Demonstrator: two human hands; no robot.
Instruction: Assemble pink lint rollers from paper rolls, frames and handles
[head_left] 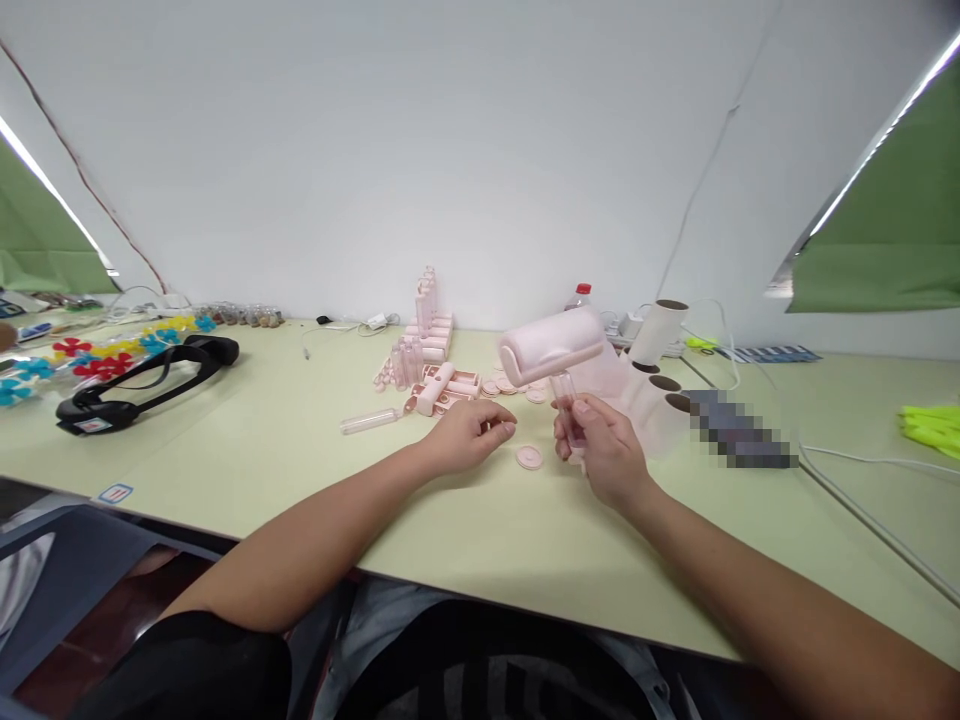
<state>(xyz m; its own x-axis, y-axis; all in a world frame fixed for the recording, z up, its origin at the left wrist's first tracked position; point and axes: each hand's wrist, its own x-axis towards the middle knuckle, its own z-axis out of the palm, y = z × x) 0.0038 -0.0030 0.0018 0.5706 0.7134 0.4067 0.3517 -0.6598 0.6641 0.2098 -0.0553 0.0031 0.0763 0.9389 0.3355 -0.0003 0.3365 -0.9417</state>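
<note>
Head view: right hand (611,450) was clamped on the clear plastic handle (564,386) of a pale-pink cylindrical roller (553,345); left hand (465,437) curled, tips slightly apart.

Pale pink roller (553,343), tilted, atop a clear handle (564,386) in the right hand (609,447).

A plain white wall (480,180) rises behind a pale yellow-green surface (300,410), with green blinds (877,220) at both sides and bright light along their edges.
</note>
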